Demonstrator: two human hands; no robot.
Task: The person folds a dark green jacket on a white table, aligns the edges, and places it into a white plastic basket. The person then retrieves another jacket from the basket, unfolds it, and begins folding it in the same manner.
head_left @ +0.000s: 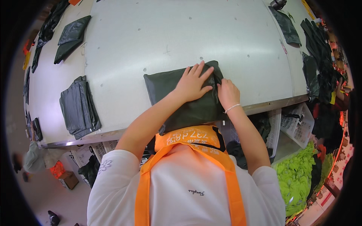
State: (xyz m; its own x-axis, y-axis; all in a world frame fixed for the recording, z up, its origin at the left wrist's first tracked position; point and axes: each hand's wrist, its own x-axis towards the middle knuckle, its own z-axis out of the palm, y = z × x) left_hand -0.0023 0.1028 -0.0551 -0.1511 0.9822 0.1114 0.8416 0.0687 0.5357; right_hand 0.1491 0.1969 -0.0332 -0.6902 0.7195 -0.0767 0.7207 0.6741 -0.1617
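A folded dark green piece of shiny fabric (pixel 169 88) lies at the front edge of the white table, its near part reaching down toward my orange apron. My left hand (pixel 193 83) rests flat across its upper right part with the fingers spread. At the fabric's right edge, my right hand (pixel 228 94) is closed with the fingers pinching the folded border; a bracelet circles that wrist. The fabric's right strip is turned over in a narrow fold beside my left fingertips.
Stacked folded dark pieces (pixel 78 107) lie to the left, with another folded piece (pixel 72 37) farther back. More dark fabric (pixel 318 49) lies along the right. Below the table are white plastic crates (pixel 298 124) and a bright green heap (pixel 296 177). A person (pixel 34 154) is at the far left.
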